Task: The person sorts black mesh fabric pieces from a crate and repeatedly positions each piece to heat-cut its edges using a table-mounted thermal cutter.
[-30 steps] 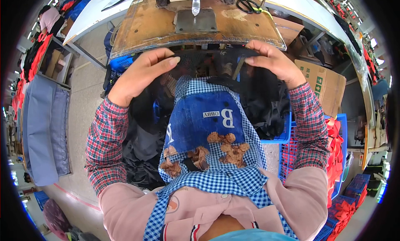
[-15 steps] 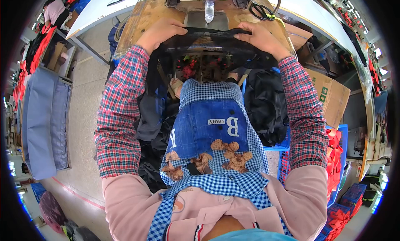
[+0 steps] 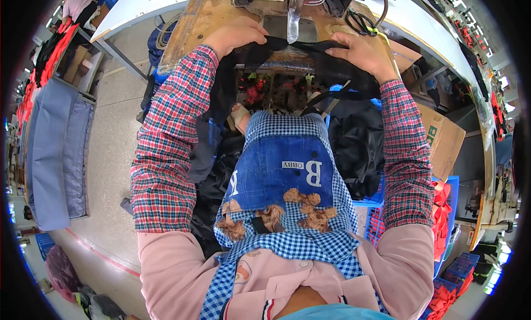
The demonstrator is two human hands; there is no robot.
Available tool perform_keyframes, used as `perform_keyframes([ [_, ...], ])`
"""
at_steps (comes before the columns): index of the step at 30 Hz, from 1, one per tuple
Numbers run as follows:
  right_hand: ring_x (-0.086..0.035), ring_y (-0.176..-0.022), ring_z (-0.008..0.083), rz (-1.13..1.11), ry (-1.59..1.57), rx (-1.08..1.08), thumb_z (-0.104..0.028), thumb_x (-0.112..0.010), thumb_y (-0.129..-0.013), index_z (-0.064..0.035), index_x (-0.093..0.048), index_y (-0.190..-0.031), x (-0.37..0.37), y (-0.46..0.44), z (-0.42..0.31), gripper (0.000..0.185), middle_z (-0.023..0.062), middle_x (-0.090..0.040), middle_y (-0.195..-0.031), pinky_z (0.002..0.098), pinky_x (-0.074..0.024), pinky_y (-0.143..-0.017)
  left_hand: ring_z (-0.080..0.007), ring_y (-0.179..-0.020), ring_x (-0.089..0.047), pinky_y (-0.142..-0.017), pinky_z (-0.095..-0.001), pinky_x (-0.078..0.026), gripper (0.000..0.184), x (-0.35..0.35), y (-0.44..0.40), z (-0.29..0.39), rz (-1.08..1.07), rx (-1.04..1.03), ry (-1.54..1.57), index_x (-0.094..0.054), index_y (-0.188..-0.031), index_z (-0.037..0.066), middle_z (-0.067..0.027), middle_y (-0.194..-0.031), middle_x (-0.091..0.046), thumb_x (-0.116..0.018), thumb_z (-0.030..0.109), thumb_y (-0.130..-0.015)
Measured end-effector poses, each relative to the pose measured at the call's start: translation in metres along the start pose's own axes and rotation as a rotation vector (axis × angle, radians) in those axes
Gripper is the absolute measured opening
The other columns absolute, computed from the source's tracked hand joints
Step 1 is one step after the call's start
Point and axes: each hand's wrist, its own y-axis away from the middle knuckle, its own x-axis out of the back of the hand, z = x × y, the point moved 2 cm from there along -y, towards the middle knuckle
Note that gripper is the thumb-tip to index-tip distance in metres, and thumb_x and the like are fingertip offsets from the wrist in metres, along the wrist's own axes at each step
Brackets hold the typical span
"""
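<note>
My left hand (image 3: 237,37) pinches the edge of a thin black cloth (image 3: 251,55) at the front of a worn wooden machine top (image 3: 202,21). Opposite it, my right hand (image 3: 362,53) grips the same cloth between thumb and fingers. A strip of the cloth stretches between both hands, just below a pale upright machine tip (image 3: 293,29) over a metal plate (image 3: 313,28). Whether the tip touches the cloth I cannot tell. The rest of the cloth droops past the table's front edge, and a narrow black strip dangles near my lap.
Black-handled scissors (image 3: 360,22) lie right of the machine tip. Black fabric (image 3: 357,143) fills a blue crate by my right leg; a cardboard box (image 3: 442,137) and red pieces (image 3: 441,209) are farther right. A person (image 3: 77,4) bends at the far left.
The cloth, earlier spread broadly between my hands, is now drawn into a narrower band under the tip. Its hanging part has shifted, showing more below the table. My view has shifted slightly.
</note>
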Motion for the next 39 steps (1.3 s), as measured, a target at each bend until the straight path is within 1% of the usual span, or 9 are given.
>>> perform_keyframes([
  [8, -0.055, -0.077, 0.0123, 0.06, 0.132, -0.014, -0.028, -0.063, -0.087, -0.0077, -0.06, -0.101, 0.001, 0.003, -0.012, 0.025, 0.0028, -0.06, -0.082, 0.0258, -0.0426, -0.074, -0.0156, -0.097, -0.055, -0.082, -0.0259, -0.041, 0.034, 0.002, 0.0, -0.001, -0.006, 0.02, -0.003, -0.067, -0.107, 0.006, -0.0052, -0.1, -0.064, -0.068, 0.024, -0.077],
  [11, -0.056, -0.11, 0.0231, -0.02, 0.198, -0.191, -0.031, -0.065, -0.086, -0.0017, -0.055, -0.116, 0.007, 0.007, -0.034, 0.043, 0.0112, -0.061, -0.116, 0.0313, -0.0413, -0.094, -0.0157, -0.096, -0.055, -0.081, -0.0264, -0.041, 0.035, 0.004, -0.003, -0.007, -0.011, 0.025, 0.005, -0.067, -0.107, 0.006, -0.0054, -0.1, -0.064, -0.068, 0.024, -0.077],
  [14, -0.055, -0.11, 0.0224, -0.084, -0.001, -0.062, -0.031, -0.066, -0.086, 0.0004, -0.055, -0.115, 0.001, -0.004, 0.004, 0.044, 0.0108, -0.061, -0.116, 0.0311, -0.0411, -0.094, -0.0146, -0.093, -0.055, -0.078, -0.0262, -0.042, 0.035, 0.003, -0.004, -0.005, -0.013, 0.034, -0.01, -0.067, -0.107, 0.007, -0.0046, -0.099, -0.063, -0.068, 0.024, -0.077],
  [17, -0.057, -0.087, 0.0096, 0.014, 0.017, -0.01, -0.025, -0.062, -0.089, -0.0066, -0.06, -0.106, -0.002, -0.004, 0.017, 0.026, 0.0, -0.065, -0.094, 0.025, -0.0427, -0.08, -0.013, -0.088, -0.053, -0.072, -0.0257, -0.041, 0.035, 0.004, -0.004, -0.007, -0.026, 0.05, 0.004, -0.067, -0.107, 0.008, -0.003, -0.096, -0.062, -0.068, 0.025, -0.077],
  [24, -0.059, -0.089, 0.0133, -0.018, 0.057, -0.043, -0.03, -0.063, -0.088, -0.0083, -0.06, -0.111, 0.01, 0.009, 0.0, 0.032, 0.0029, -0.066, -0.101, 0.0267, -0.0433, -0.082, -0.0097, -0.082, -0.051, -0.064, -0.0232, -0.039, 0.034, 0.003, 0.002, 0.005, -0.01, 0.087, 0.0, -0.067, -0.105, 0.008, -0.0001, -0.093, -0.061, -0.069, 0.027, -0.076],
  [27, -0.059, -0.091, 0.015, -0.018, 0.075, -0.047, -0.029, -0.064, -0.087, -0.0068, -0.059, -0.111, 0.009, 0.008, -0.01, 0.033, 0.0046, -0.066, -0.102, 0.028, -0.0436, -0.082, -0.0232, -0.103, -0.057, -0.091, -0.029, -0.04, 0.039, 0.004, 0.002, 0.004, -0.025, 0.096, 0.069, -0.068, -0.106, 0.001, -0.0127, -0.107, -0.065, -0.068, 0.021, -0.072],
  [29, -0.057, -0.093, 0.0164, -0.002, 0.04, -0.058, -0.023, -0.066, -0.086, -0.003, -0.059, -0.109, 0.009, 0.007, -0.018, 0.031, 0.0065, -0.064, -0.099, 0.0291, -0.0437, -0.083, -0.023, -0.102, -0.057, -0.091, -0.0289, -0.041, 0.039, 0.004, 0.002, 0.005, -0.01, 0.11, 0.061, -0.068, -0.106, 0.0, -0.0127, -0.107, -0.065, -0.068, 0.02, -0.072],
  [36, -0.054, -0.093, 0.0147, -0.134, 0.028, 0.087, -0.026, -0.064, -0.088, -0.0065, -0.058, -0.105, 0.008, -0.016, 0.0, 0.026, 0.0029, -0.062, -0.097, 0.0286, -0.041, -0.086, -0.0226, -0.1, -0.057, -0.089, -0.029, -0.042, 0.039, 0.004, -0.002, -0.006, -0.026, 0.099, 0.157, -0.069, -0.106, 0.001, -0.0117, -0.106, -0.066, -0.068, 0.021, -0.072],
  [39, -0.055, -0.09, 0.0155, -0.124, -0.01, 0.116, -0.024, -0.065, -0.087, -0.0052, -0.058, -0.105, 0.007, -0.022, 0.005, 0.027, 0.0044, -0.062, -0.095, 0.0291, -0.0419, -0.083, -0.0118, -0.091, -0.057, -0.074, -0.0224, -0.045, 0.035, 0.004, -0.006, -0.008, -0.052, 0.141, 0.137, -0.066, -0.108, 0.006, -0.0032, -0.097, -0.064, -0.068, 0.022, -0.076],
])
